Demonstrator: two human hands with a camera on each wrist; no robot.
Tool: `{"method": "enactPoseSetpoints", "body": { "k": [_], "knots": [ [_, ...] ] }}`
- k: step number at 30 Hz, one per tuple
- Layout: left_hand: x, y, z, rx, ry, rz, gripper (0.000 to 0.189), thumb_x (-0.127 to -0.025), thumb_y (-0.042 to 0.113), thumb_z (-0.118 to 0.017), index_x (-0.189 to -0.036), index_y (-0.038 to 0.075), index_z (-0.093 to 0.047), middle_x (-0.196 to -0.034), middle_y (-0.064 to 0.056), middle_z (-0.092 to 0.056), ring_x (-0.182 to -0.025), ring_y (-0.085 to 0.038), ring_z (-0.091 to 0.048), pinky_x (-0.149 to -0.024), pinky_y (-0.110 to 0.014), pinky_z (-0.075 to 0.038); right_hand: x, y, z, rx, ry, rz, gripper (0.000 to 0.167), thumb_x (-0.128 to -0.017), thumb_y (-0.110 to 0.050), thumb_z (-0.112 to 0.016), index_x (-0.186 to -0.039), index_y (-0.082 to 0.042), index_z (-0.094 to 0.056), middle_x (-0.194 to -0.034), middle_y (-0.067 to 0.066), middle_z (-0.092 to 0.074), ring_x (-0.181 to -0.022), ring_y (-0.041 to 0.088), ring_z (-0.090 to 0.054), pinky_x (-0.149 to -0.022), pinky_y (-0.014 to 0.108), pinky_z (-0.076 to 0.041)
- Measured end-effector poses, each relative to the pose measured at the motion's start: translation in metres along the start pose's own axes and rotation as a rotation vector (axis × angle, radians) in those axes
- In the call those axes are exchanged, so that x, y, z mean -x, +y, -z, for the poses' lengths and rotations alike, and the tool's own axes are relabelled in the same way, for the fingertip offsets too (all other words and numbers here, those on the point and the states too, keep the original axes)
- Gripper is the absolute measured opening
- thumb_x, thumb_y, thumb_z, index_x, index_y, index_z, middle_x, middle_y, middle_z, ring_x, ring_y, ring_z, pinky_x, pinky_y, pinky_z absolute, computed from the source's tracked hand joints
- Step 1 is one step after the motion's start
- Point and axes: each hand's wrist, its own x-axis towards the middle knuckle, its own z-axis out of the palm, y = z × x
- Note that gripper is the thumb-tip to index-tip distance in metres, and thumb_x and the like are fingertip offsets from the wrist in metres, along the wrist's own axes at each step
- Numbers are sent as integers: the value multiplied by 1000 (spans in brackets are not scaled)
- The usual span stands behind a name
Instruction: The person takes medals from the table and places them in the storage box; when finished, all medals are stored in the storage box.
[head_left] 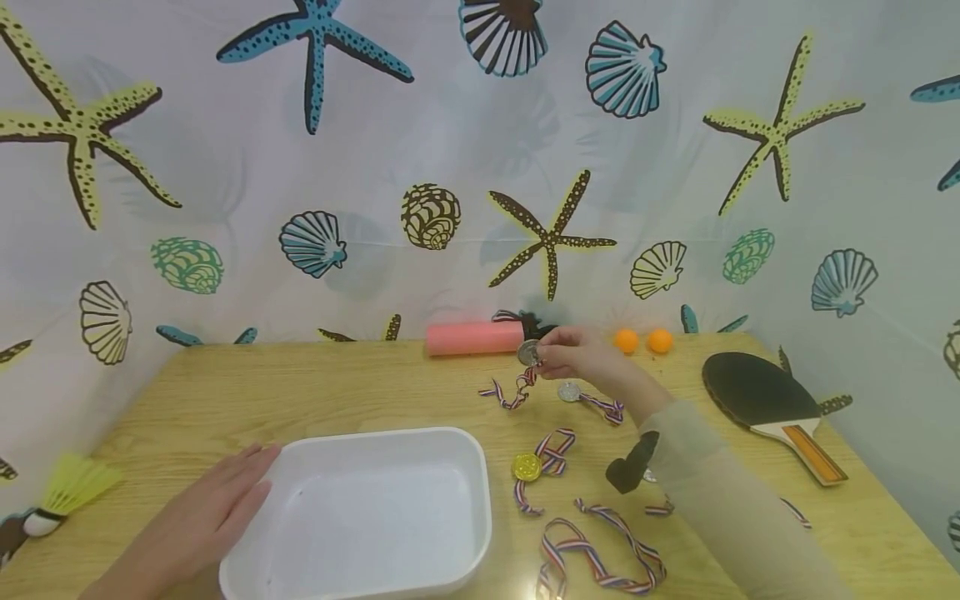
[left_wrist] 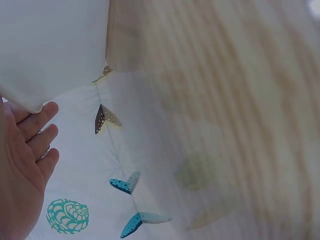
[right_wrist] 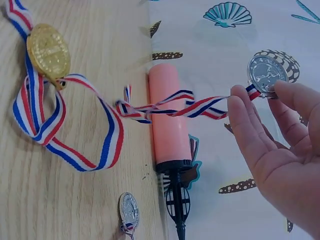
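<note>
My right hand [head_left: 581, 354] pinches a silver medal [right_wrist: 267, 74] between thumb and fingers, raised over the back of the table. Its red, white and blue ribbon [right_wrist: 205, 107] trails down from the medal. My left hand [head_left: 202, 512] lies along the left side of a white plastic tray [head_left: 375, 517], fingers fairly straight and touching the rim. On the table below the right hand are another silver medal [head_left: 569, 391] and a gold medal [head_left: 527, 467], each with a striped ribbon. Nearer the front, a striped ribbon [head_left: 652, 567] lies in a loop. Part of another silver medal [head_left: 649, 475] is hidden by the right forearm.
A pink cylinder with a black end [head_left: 474, 338], like a hand pump, lies at the back edge. Two orange balls [head_left: 626, 340] sit right of it. A black table tennis paddle [head_left: 757, 387] is at right, a yellow shuttlecock [head_left: 75, 487] at left. Patterned cloth [head_left: 450, 125] hangs behind.
</note>
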Motion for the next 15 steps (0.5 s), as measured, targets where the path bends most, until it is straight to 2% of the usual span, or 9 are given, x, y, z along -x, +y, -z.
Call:
{"method": "enactPoseSetpoints", "body": {
  "k": [4, 9, 15],
  "knots": [
    [0, -1, -1, -5, -5, 2, 52, -99, 36, -37, -138, 2, -40, -139, -18, -39, -126, -42, -31, -96, -61, -30, 2, -3, 1, -66, 25, -8, 13, -93, -6, -54, -98, 5, -54, -102, 15, -60, -93, 27, -62, -85, 35, -49],
    [-1, -1, 0, -8, -18, 10, 53, -99, 38, -37, -139, 2, -40, -139, -19, -39, -126, -42, -31, -96, -61, -30, 6, -11, -1, -114, 62, 1, 11, -92, -2, -54, -97, 7, -53, -98, 13, -57, -92, 26, -62, -86, 34, -49],
    [0, -1, 0, -11, -4, -1, 51, -99, 36, -38, -138, 2, -41, -139, -19, -40, -126, -42, -32, -95, -61, -30, 10, -24, -4, -107, 92, 50, 19, -89, 3, -55, -107, 9, -52, -103, 16, -59, -89, 21, -63, -85, 36, -49]
  ]
}}
